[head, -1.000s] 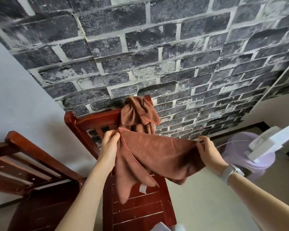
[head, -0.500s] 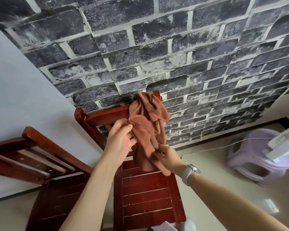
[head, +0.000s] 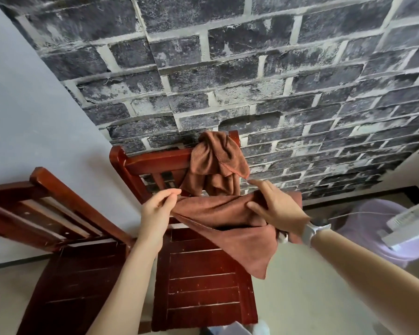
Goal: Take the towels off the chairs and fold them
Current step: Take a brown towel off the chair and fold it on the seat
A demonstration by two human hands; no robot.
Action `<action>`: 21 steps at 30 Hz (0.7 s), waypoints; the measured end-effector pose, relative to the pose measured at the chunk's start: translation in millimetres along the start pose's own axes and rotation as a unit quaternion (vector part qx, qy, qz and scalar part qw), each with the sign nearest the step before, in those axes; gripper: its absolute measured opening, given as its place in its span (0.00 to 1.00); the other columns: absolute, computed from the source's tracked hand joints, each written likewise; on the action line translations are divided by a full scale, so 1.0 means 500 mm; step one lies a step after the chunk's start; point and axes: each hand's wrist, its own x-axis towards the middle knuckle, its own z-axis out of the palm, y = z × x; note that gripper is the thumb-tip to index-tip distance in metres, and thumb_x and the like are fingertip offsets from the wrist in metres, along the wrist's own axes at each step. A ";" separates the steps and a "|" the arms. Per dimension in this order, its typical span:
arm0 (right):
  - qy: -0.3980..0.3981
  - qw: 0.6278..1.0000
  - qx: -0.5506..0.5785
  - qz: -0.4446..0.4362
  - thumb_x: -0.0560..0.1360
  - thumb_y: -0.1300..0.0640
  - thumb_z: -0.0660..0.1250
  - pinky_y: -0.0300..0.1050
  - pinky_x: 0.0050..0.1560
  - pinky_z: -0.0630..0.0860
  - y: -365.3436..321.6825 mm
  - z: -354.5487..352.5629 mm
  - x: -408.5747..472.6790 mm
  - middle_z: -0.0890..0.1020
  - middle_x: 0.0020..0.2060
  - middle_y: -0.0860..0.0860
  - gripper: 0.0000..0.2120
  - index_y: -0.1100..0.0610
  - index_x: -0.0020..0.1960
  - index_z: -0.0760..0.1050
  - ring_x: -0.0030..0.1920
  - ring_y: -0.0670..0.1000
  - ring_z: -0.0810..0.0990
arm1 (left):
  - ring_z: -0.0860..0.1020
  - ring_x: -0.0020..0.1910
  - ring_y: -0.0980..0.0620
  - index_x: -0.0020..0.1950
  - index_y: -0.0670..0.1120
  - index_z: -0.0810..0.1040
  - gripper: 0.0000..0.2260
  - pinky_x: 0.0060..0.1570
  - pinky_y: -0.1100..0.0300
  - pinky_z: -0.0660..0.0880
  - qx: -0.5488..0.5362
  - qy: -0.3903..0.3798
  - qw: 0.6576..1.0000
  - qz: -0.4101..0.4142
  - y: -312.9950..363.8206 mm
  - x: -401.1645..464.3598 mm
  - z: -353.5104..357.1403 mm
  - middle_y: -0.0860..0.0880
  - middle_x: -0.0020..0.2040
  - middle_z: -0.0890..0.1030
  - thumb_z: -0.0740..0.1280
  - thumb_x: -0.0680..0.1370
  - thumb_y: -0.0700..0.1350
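While the left hand (head: 159,209) pinches one end and the right hand (head: 275,209) grips the brown towel (head: 228,221) mid-fold, a second towel (head: 215,163) waits at twelve o'clock on the chair (head: 198,286), so next comes squaring the edges.

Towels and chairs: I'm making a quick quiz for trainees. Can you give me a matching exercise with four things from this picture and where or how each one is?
Things:
1. held towel
2. second towel
3. left hand
4. purple stool

States:
A. on the floor at the right
B. bunched over the chair back's corner post
C. stretched between both hands above the chair seat
D. pinches a towel corner

Pairs: 1-C, 2-B, 3-D, 4-A
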 end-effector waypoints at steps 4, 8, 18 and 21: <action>-0.016 0.992 -0.117 0.049 0.72 0.54 0.61 0.49 0.50 0.72 0.073 -0.005 -0.056 0.76 0.50 0.56 0.17 0.58 0.59 0.73 0.52 0.60 0.77 | 0.76 0.51 0.49 0.43 0.53 0.81 0.11 0.56 0.50 0.72 -0.067 0.040 0.996 0.039 0.012 0.007 0.021 0.50 0.46 0.80 0.63 0.77 0.39; 0.135 0.956 -0.048 0.255 0.72 0.61 0.64 0.50 0.50 0.72 0.126 -0.005 -0.075 0.77 0.47 0.60 0.12 0.60 0.54 0.78 0.52 0.62 0.75 | 0.75 0.45 0.53 0.44 0.53 0.81 0.12 0.47 0.59 0.70 -0.063 0.030 0.994 0.085 0.026 -0.001 0.042 0.53 0.44 0.80 0.62 0.78 0.39; 0.163 0.848 0.318 0.392 0.78 0.50 0.49 0.52 0.45 0.78 0.096 0.006 -0.020 0.79 0.49 0.57 0.20 0.52 0.65 0.69 0.46 0.59 0.79 | 0.76 0.42 0.68 0.44 0.56 0.80 0.11 0.45 0.76 0.69 0.042 0.003 0.989 0.139 0.038 0.010 0.026 0.67 0.40 0.81 0.63 0.78 0.41; 0.256 0.779 0.470 0.327 0.80 0.60 0.52 0.47 0.45 0.75 0.089 -0.002 -0.003 0.75 0.56 0.55 0.18 0.52 0.68 0.67 0.51 0.53 0.76 | 0.76 0.46 0.71 0.46 0.53 0.81 0.09 0.47 0.79 0.69 0.069 0.018 0.987 0.142 0.032 0.013 0.011 0.66 0.41 0.81 0.63 0.77 0.41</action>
